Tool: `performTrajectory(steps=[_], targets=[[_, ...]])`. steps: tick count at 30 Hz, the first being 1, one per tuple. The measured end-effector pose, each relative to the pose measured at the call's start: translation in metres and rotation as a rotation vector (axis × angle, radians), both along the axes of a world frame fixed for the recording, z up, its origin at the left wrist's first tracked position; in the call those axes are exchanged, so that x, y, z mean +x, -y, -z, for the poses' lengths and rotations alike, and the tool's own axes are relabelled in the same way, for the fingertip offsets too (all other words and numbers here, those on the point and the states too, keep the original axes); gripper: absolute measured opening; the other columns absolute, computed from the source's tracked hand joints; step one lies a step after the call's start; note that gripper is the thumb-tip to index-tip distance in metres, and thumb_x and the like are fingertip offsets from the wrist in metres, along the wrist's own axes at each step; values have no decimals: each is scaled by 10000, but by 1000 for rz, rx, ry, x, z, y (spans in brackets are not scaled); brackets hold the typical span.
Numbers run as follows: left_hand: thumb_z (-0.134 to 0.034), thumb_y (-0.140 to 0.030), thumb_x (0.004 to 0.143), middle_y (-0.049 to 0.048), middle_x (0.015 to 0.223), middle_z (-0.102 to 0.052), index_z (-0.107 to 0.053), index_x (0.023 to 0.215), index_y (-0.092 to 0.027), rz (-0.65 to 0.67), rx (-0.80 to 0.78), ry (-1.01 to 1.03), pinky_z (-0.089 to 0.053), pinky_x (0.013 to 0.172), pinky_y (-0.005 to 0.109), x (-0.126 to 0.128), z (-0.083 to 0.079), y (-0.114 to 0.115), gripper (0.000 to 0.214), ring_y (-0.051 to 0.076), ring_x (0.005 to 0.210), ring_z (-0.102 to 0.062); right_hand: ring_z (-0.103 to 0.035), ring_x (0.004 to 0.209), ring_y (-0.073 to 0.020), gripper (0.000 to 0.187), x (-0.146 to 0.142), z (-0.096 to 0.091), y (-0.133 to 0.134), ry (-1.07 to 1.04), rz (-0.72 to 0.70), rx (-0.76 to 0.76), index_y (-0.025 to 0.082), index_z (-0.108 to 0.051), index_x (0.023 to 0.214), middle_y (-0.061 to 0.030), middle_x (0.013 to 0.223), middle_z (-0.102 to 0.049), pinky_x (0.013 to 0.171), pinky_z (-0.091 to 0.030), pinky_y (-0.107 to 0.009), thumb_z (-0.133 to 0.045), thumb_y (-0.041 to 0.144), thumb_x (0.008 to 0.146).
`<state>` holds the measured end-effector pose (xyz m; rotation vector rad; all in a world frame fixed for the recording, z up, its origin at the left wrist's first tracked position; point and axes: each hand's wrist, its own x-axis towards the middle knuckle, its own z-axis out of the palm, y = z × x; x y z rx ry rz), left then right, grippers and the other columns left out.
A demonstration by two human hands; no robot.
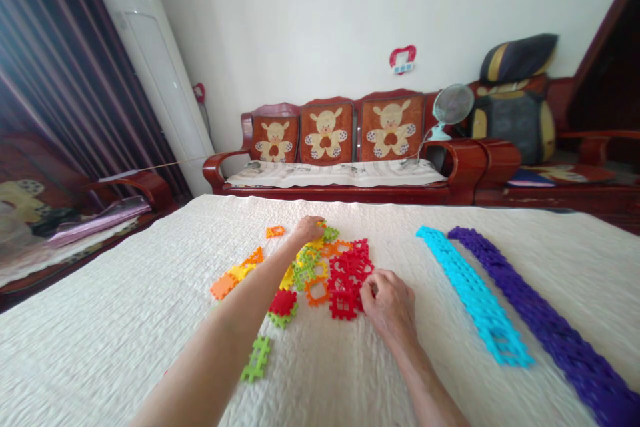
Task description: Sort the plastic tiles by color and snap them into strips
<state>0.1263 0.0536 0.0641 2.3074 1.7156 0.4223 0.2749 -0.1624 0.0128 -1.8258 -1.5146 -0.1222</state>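
Note:
My left hand [309, 228] reaches to the far end of a loose pile of plastic interlocking building pieces. Its fingertips are at a few green pieces [330, 233] and yellow pieces [315, 244]; the hand's own back hides most of its grip. Closed, with fingers curled, my right hand [389, 299] rests against the near right edge of a cluster of red building pieces [345, 280], its fingertips at a red piece. Orange pieces [317, 292] and green pieces [303, 273] lie left of the red ones. Nearer me are a red solid piece [283, 302] and a green piece [257, 358].
On the right, a light-blue strip [475, 293] and a purple strip [540, 327] of overlapping pieces lie lengthwise on the white quilted cover [165, 320]. One orange piece [275, 231] sits apart at the back. Beyond stands a wooden sofa [335, 195] with a small fan [453, 107].

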Motion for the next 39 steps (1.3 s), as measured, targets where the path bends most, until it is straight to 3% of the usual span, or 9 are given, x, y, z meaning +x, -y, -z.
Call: performTrajectory(steps=[5, 8, 12, 15, 18, 21, 27, 33, 39], targets=[[-591, -284, 815, 7, 1000, -722, -606, 1266, -268, 74, 10, 10, -481, 802, 216, -18, -15, 11, 452, 151, 884, -655, -556, 873, -176, 149, 0, 0, -1, 0, 4, -9, 201, -633, 707, -36, 897, -662, 793, -292, -308, -522, 192, 806], [-587, -323, 809, 16, 1021, -717, -599, 1270, -259, 91, 13, -53, -476, 820, 226, -37, -21, 23, 466, 153, 896, -652, -558, 869, -175, 146, 0, -1, -2, 0, 7, -12, 202, -635, 709, -34, 893, -662, 790, -294, -308, -526, 190, 805], [-677, -418, 706, 48, 919, -731, -714, 1069, -214, 86, -48, -164, -487, 806, 266, -55, -18, 41, 418, 209, 894, -655, -562, 869, -175, 140, 1, 0, -2, 8, 12, -21, 204, -642, 721, -33, 905, -662, 790, -297, -309, -531, 195, 807], [-648, -415, 716, 36, 828, -726, -746, 902, -209, 74, -108, -211, -491, 747, 256, -58, -14, 50, 295, 203, 837, -657, -565, 866, -174, 154, 2, 0, -3, 14, 11, -25, 203, -641, 717, -33, 899, -663, 782, -301, -306, -522, 193, 814], [-576, -297, 752, 29, 757, -708, -743, 877, -177, 57, -139, -203, -477, 661, 216, -59, -14, 48, 241, 167, 751, -645, -566, 866, -172, 157, 2, 0, -3, 13, 7, -19, 202, -641, 720, -34, 904, -664, 781, -302, -306, -518, 193, 818], [-534, -202, 755, 26, 715, -688, -729, 971, -154, 41, -179, -193, -451, 579, 189, -66, -17, 41, 295, 134, 668, -616, -567, 872, -176, 156, 1, 0, -2, 11, 13, -21, 205, -636, 716, -32, 904, -664, 776, -299, -310, -518, 195, 818], [-606, -134, 664, -8, 554, -595, -740, 971, -149, 109, -300, -230, -421, 515, 185, -80, -17, 34, 335, 118, 557, -554, -570, 883, -182, 165, 1, -1, -2, 16, 15, -35, 208, -627, 715, -31, 901, -662, 780, -299, -315, -505, 201, 825], [-614, -174, 674, 2, 730, -657, -691, 1102, -185, 210, -308, -208, -413, 552, 178, -83, -11, 34, 435, 116, 658, -569, -572, 902, -187, 157, 2, 1, -3, 13, 14, -40, 213, -626, 721, -28, 921, -659, 792, -301, -320, -507, 206, 823], [-633, -205, 627, -37, 619, -568, -693, 821, -161, 243, -298, -218, -378, 524, 199, -81, -11, 36, 207, 118, 605, -525, -571, 894, -186, 164, 2, -1, -2, 11, 17, -45, 209, -627, 721, -27, 907, -657, 787, -300, -317, -503, 207, 829]])
